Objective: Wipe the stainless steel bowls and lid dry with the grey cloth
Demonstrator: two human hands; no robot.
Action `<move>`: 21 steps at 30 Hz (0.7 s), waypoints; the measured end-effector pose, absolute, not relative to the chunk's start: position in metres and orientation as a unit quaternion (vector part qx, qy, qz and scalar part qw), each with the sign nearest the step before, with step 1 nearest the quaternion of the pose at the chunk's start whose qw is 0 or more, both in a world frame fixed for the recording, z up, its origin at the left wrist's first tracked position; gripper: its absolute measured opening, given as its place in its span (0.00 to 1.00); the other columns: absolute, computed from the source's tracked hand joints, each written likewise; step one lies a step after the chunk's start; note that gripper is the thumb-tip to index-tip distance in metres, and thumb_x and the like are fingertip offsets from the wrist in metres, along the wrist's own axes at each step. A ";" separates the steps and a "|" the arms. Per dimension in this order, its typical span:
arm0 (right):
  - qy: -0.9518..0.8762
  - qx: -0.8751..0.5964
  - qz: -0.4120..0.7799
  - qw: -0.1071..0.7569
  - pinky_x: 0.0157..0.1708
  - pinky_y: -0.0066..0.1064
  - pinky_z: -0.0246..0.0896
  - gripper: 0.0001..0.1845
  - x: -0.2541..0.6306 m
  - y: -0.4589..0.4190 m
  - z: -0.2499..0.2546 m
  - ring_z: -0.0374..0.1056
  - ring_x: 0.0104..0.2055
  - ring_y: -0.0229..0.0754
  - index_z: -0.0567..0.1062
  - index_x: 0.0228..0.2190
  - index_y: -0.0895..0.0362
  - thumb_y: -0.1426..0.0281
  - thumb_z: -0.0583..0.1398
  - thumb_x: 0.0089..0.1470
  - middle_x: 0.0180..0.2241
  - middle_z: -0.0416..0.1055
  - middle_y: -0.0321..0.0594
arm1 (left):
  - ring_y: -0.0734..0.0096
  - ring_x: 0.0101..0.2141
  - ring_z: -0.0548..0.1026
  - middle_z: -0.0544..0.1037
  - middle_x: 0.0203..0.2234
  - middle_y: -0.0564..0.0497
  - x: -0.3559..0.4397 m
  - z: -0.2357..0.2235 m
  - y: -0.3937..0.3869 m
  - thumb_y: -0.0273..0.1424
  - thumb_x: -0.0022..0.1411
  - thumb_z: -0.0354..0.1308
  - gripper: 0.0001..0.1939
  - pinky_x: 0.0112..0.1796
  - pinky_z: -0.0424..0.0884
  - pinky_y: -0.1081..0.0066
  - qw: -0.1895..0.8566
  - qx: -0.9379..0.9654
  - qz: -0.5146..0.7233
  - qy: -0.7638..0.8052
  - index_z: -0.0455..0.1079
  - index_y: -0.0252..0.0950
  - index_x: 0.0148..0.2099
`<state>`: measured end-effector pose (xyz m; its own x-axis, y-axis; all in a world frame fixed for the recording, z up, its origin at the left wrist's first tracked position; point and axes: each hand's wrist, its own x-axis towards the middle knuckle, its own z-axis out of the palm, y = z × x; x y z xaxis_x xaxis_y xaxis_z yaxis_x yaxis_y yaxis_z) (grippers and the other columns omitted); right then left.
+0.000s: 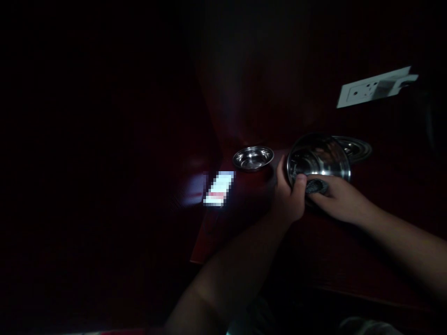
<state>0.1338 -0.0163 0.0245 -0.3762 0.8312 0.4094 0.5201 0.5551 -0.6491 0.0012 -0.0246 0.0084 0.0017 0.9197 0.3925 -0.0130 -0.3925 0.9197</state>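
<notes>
My left hand [291, 197] grips the rim and near side of a shiny steel pot [328, 156], its thumb across the front. The pot is tilted so that its mouth faces up and left. Closed around a dark grey, mesh-like scouring pad [316, 186] is my right hand [337, 197], which presses it against the outside of the pot near the left thumb. A shallow steel bowl [253, 159] rests on the dark red table [251, 209], left of the pot. Behind the pot, partly hidden, lies a round steel plate or lid [359, 149].
A lit phone [219, 188], its screen blurred, lies near the table's left edge. On the dark surface at the upper right is a white socket panel [375, 88]. The room is very dark, and much of the left side cannot be made out.
</notes>
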 end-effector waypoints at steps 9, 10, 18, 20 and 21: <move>-0.794 -0.360 0.173 0.458 0.40 0.38 0.65 0.10 0.133 -0.014 0.020 0.69 0.37 0.45 0.71 0.37 0.55 0.70 0.52 0.55 0.36 0.72 0.41 | 0.58 0.58 0.64 0.64 0.60 0.45 0.002 0.006 -0.026 0.44 0.65 0.45 0.32 0.58 0.58 0.59 0.393 0.630 0.567 0.357 0.45 0.41 0.67; -0.789 -0.354 0.151 0.478 0.42 0.39 0.65 0.11 0.133 -0.014 0.020 0.69 0.39 0.45 0.71 0.37 0.54 0.70 0.52 0.54 0.37 0.72 0.41 | 0.59 0.58 0.64 0.64 0.60 0.45 0.003 0.006 -0.026 0.45 0.65 0.45 0.32 0.58 0.57 0.59 0.393 0.634 0.566 0.352 0.45 0.41 0.67; -0.777 -0.406 -0.063 0.476 0.54 0.52 0.56 0.25 0.149 0.002 0.018 0.62 0.54 0.54 0.72 0.44 0.53 0.77 0.53 0.42 0.50 0.66 0.46 | 0.60 0.59 0.62 0.63 0.60 0.43 0.006 0.007 -0.028 0.41 0.65 0.48 0.32 0.59 0.56 0.60 0.398 0.654 0.568 0.301 0.45 0.39 0.67; -0.776 -0.432 -0.085 0.451 0.55 0.53 0.55 0.27 0.154 0.008 0.016 0.60 0.55 0.56 0.72 0.46 0.53 0.78 0.54 0.41 0.51 0.65 0.46 | 0.59 0.59 0.62 0.63 0.60 0.43 0.006 0.007 -0.027 0.40 0.65 0.49 0.33 0.59 0.56 0.59 0.395 0.648 0.570 0.314 0.45 0.39 0.67; -0.779 -0.438 -0.093 0.439 0.55 0.53 0.56 0.27 0.155 0.011 0.015 0.59 0.56 0.56 0.73 0.46 0.53 0.77 0.54 0.42 0.52 0.64 0.46 | 0.59 0.59 0.62 0.63 0.60 0.43 0.006 0.007 -0.026 0.40 0.64 0.49 0.33 0.59 0.56 0.59 0.393 0.646 0.570 0.323 0.44 0.39 0.67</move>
